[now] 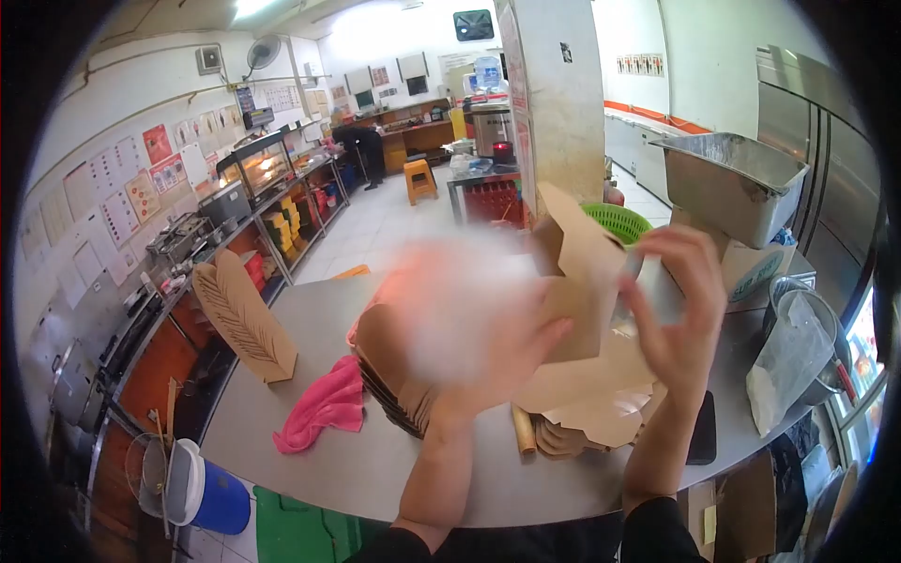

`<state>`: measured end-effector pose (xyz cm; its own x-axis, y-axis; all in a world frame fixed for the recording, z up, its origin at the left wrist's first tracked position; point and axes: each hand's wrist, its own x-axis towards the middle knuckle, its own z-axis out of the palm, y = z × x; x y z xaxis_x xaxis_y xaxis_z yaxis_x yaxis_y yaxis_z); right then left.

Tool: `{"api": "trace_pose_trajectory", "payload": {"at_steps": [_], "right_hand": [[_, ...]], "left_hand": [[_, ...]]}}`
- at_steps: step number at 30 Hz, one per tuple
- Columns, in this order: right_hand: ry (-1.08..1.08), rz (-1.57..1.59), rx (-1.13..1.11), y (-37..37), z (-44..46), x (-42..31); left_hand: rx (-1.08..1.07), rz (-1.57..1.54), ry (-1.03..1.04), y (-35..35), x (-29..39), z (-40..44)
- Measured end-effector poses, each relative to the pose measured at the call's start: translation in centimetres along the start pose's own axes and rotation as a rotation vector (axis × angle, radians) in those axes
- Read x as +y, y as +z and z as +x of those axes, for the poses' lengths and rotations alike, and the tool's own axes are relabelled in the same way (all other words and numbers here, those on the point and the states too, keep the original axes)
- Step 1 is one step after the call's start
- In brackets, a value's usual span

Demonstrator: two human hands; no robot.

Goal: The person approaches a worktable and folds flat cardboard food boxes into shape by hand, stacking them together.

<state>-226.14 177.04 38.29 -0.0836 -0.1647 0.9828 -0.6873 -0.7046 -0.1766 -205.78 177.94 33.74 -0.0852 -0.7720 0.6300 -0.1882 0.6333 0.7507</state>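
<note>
An upright brown cardboard piece, partly folded, stands between my hands above the metal table. My left hand is at its left side, largely hidden by a blurred white and pink patch; its grip cannot be made out. On the right, my right hand curves beside the cardboard's edge, thumb and fingers apart with a gap between them. Flat cardboard blanks lie below, beside a short tan roll. Left of my left hand is a stack of nested brown cartons.
On the table are a pink cloth, a tall carton stack and a dark flat object. A metal container, green basket and plastic bag are right. A person is far back.
</note>
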Motion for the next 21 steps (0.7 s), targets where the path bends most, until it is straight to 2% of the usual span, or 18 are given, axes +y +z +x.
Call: {"api": "trace_pose_trajectory", "payload": {"at_steps": [2,5,7,8,10,11,13,14,15,17,18,19,21], "right_hand": [[-0.076,0.259,-0.376,0.2,-0.5,-1.8],[-0.052,0.336,-0.433,0.9,-1.2,-1.8],[-0.056,0.353,-0.449,0.9,-1.2,-2.1],[-0.072,0.352,-0.413,1.0,-1.2,-2.1],[-0.087,0.351,-0.385,1.0,-1.1,-1.9],[-0.149,0.324,-0.369,0.7,-1.0,-1.6],[-0.214,0.295,-0.355,0.8,-0.9,-1.5],[-0.256,0.246,-0.275,1.1,-1.1,-1.6],[-0.302,0.197,-0.191,1.3,-1.0,-1.7],[-0.338,0.176,-0.157,1.5,-0.8,-2.0],[-0.372,0.156,-0.124,1.6,-0.7,-2.2],[-0.38,0.158,-0.124,1.4,-0.5,-2.2],[-0.433,0.374,-0.324,0.9,-0.3,-2.1]], "left_hand": [[0.043,0.079,0.068,-0.2,-0.7,-0.2],[-0.053,0.137,0.16,-1.7,-0.1,-0.7],[-0.186,0.327,0.227,-2.7,1.3,-0.5],[-0.18,0.325,0.227,-2.7,1.2,-0.3],[-0.056,0.044,0.377,-2.4,0.6,-0.3],[-0.051,0.04,0.375,-2.3,0.0,-0.3],[0.103,0.118,0.351,-1.7,-0.9,-0.2],[0.154,0.142,0.341,-1.2,-1.2,-0.1],[0.284,-0.013,0.346,-0.5,-1.3,0.1],[0.419,-0.169,0.352,-0.5,-1.4,-0.1],[0.351,-0.26,0.189,-1.0,-1.5,-0.8],[0.318,-0.308,0.111,-1.5,-1.3,-1.0],[0.176,-0.383,-0.052,-2.5,-0.4,-1.2]]}}
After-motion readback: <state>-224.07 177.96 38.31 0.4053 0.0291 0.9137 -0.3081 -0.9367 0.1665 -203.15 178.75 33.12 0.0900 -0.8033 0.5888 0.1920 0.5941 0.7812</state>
